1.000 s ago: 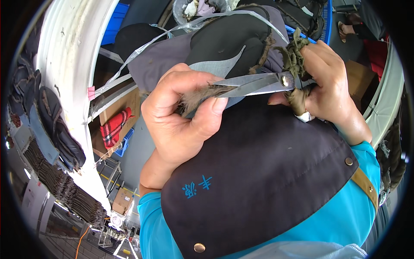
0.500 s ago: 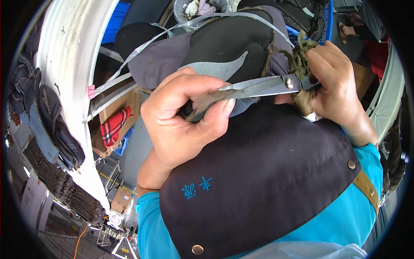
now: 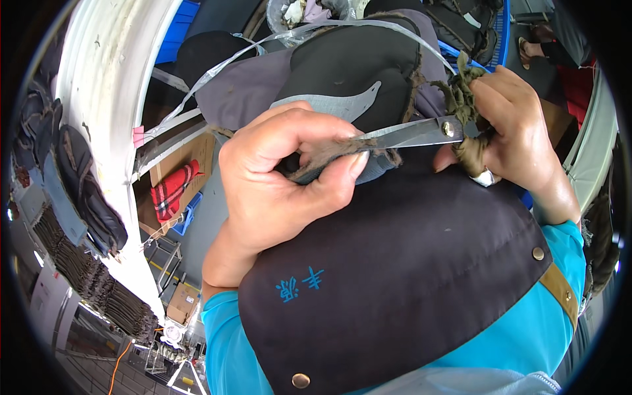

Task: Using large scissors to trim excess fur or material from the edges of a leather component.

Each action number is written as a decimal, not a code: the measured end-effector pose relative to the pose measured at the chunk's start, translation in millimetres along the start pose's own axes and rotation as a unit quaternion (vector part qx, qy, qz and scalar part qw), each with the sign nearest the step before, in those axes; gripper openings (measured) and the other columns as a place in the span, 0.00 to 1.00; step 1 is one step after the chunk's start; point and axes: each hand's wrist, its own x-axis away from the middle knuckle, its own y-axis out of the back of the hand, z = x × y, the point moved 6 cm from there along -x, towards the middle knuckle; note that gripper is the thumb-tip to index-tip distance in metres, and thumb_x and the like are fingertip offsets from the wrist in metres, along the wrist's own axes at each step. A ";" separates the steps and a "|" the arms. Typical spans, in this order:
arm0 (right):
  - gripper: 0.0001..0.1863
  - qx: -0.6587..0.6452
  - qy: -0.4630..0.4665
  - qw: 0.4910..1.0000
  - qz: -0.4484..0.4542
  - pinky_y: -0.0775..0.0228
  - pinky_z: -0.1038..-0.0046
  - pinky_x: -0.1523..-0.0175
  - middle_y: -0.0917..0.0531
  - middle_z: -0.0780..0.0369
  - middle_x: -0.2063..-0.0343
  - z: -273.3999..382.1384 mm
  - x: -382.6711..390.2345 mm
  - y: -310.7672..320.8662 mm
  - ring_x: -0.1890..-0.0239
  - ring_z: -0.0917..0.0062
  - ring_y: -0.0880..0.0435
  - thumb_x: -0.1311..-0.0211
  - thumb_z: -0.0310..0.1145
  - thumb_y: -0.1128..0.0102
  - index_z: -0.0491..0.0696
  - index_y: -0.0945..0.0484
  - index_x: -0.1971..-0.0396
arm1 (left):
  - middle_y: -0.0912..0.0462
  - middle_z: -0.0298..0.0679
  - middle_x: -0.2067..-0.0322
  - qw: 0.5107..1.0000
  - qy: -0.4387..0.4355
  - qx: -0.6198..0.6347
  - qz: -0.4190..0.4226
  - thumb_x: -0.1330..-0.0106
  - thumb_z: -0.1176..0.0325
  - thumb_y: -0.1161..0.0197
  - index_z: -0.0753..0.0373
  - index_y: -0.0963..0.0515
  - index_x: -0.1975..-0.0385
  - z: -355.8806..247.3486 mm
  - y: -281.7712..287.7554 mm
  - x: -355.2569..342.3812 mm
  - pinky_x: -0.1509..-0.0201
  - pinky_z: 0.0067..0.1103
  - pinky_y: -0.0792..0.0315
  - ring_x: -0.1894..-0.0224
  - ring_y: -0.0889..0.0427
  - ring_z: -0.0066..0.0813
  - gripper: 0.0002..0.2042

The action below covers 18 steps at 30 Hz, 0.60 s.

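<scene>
- Left fingers (image 3: pixel 324 126): pinched on furry piece (image 3: pixel 322 156).
- Right fingers (image 3: pixel 503 92): curled round cloth-wrapped scissors (image 3: pixel 421 133).
- Beyond fingers: scraps (image 3: pixel 317 13) in lined bin (image 3: pixel 275 21); dark pieces (image 3: pixel 454 29) in blue crate (image 3: pixel 504 36).

The person I'm watching wears a dark, brownish-black apron (image 3: pixel 395 296) with a smooth face, a faint sheen and a rounded corner toward 6 o'clock. Blue embroidered characters (image 3: pixel 299 284) sit just short of 6 o'clock on the left side. One round, brass-coloured snap (image 3: pixel 301 380) shows at 6 o'clock, and a duller metal snap (image 3: pixel 538 254) between 3 and 4. Near 4 o'clock a mustard-brown strap (image 3: pixel 561 296) with its own small stud crosses a bright turquoise top (image 3: pixel 487 349). The left sleeve (image 3: pixel 227 336) shows at 7 o'clock, the right sleeve (image 3: pixel 567 245) between 3 and 4; both stop above bare forearms, and the left hand (image 3: pixel 283 171) and right hand (image 3: pixel 517 125) are bare too. Thin, pale grey-blue cloth (image 3: pixel 454 383) lies at 5 o'clock, a toothed, zipper-like edge (image 3: pixel 545 382) toward 4.
</scene>
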 end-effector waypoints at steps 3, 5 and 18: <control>0.29 -0.009 0.019 0.999 -0.028 0.49 0.70 0.77 0.39 0.61 0.87 1.3 -0.5 -3.5 0.84 0.66 0.39 0.81 0.41 0.24 0.43 0.37 0.86 | 0.29 0.29 0.85 1.000 -0.005 -0.006 0.014 0.59 0.81 0.35 0.65 0.23 0.75 0.4 -3.2 0.6 0.80 0.14 0.44 0.84 0.38 0.15 0.09; 0.29 -0.007 0.019 0.999 -0.026 0.49 0.70 0.77 0.38 0.61 0.87 2.5 -1.8 -3.4 0.84 0.66 0.40 0.81 0.41 0.24 0.43 0.37 0.86 | 0.33 0.28 0.87 0.999 -0.013 -0.012 0.037 0.60 0.81 0.35 0.64 0.23 0.76 0.8 -6.2 0.6 0.80 0.15 0.44 0.85 0.38 0.15 0.09; 0.29 0.013 0.007 1.000 0.012 0.48 0.68 0.78 0.37 0.60 0.87 6.6 1.4 -0.4 0.83 0.66 0.39 0.79 0.45 0.25 0.43 0.35 0.85 | 0.27 0.33 0.80 0.993 0.048 -0.051 0.098 0.58 0.84 0.38 0.69 0.25 0.74 -0.9 -7.1 3.5 0.74 0.13 0.39 0.78 0.31 0.16 0.09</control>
